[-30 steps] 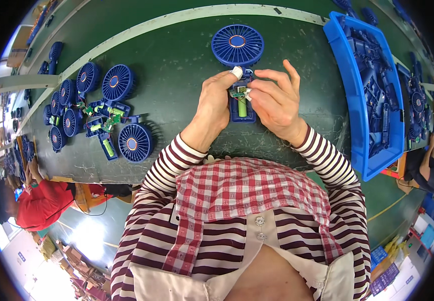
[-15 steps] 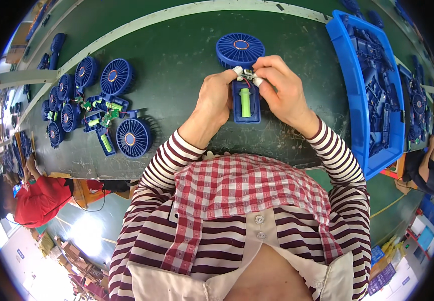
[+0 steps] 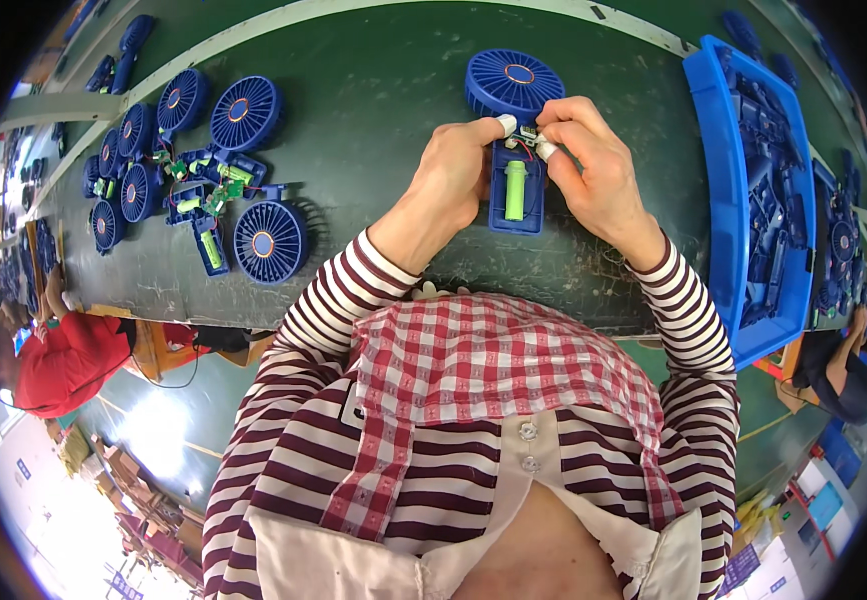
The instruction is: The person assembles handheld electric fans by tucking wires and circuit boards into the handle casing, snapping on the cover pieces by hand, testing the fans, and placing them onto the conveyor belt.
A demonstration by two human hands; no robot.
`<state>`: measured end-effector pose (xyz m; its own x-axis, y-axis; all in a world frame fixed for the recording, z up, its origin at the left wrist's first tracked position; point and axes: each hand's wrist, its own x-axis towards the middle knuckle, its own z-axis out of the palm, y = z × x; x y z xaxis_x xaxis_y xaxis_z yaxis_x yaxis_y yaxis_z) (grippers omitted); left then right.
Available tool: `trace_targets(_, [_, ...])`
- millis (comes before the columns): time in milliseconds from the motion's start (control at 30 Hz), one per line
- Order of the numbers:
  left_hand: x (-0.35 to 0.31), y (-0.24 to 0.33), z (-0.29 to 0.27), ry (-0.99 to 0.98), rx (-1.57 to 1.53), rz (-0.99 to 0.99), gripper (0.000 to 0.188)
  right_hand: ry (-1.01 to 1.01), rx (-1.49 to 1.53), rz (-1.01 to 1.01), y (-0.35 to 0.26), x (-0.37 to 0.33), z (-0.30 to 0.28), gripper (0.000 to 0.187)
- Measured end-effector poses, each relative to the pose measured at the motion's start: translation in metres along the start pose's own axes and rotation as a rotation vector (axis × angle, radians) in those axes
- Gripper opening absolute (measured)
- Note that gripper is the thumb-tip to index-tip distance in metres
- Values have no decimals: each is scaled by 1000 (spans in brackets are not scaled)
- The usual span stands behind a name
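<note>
A blue hand-held fan (image 3: 513, 85) lies on the dark green table (image 3: 373, 110), its handle opened and a green cylindrical battery (image 3: 515, 190) lying in it. My left hand (image 3: 458, 165) grips the handle's left side, thumb tip covered by a white finger cot. My right hand (image 3: 593, 160) pinches a small circuit board with thin wires (image 3: 527, 136) at the top of the handle, just under the fan head. Both hands meet over the board.
A blue bin (image 3: 753, 190) of blue plastic parts stands at my right. Several more blue fans with green batteries (image 3: 203, 190) lie in a group at the left. A person in red (image 3: 53, 360) sits at the lower left.
The fan has shifted slightly away from me on the table. My right fingers have closed in from spread above the handle to a pinch on the small board.
</note>
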<state>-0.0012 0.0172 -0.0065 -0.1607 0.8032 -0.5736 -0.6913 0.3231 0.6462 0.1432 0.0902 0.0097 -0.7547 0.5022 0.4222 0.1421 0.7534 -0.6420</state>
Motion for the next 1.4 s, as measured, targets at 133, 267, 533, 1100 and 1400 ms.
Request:
trace_targets(133, [1,0,1,0,1,-6,20,-3,-6,-10,2,0,1,11])
trace_targets(267, [-1,-1,1,12,9,-13,20,-4,-29,-29,1,-1,2,11])
trace_targets(533, [-2,0,-1,-24,32,-87,20,-9,-178,-153,-2,-3,4,18])
trace_targets(1100, [-8,-3,-10,-153,70,-103,23,-152,-321,-262,-3,-8,2,23])
trace_targets(1400, [-8,-9,-16,-193,231,-29,20,-173,-315,-222,-6,-8,3,19])
